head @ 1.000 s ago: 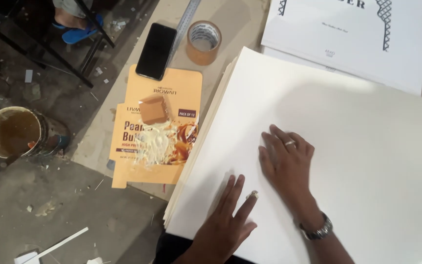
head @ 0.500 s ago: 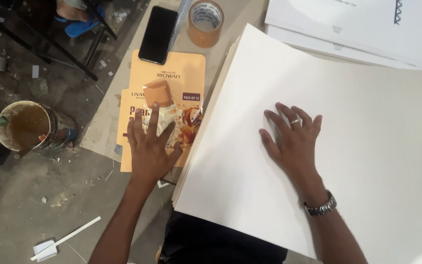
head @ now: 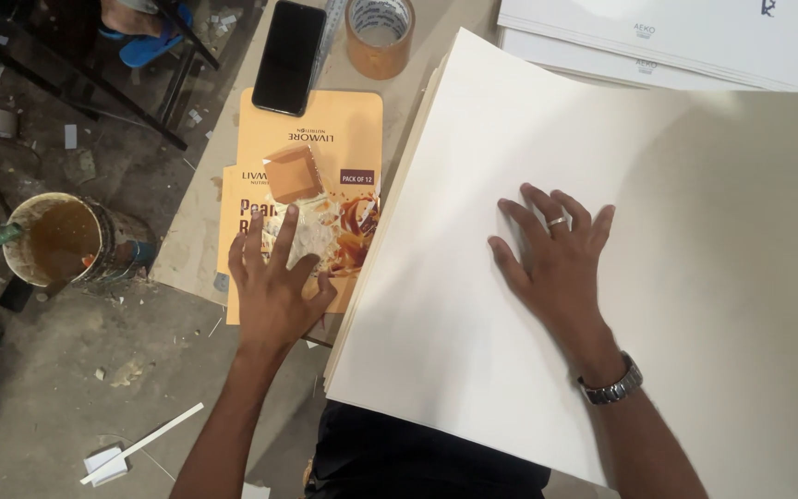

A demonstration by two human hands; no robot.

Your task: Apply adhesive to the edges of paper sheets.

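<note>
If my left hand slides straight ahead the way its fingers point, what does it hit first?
Probably the small tan block lying on the orange printed cartons, just beyond the left hand; the black phone lies farther on.

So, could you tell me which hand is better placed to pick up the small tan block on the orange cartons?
Probably the left. The left hand lies flat on the orange cartons, fingertips just below the tan block. The right hand is spread on the white sheets, farther away.
</note>
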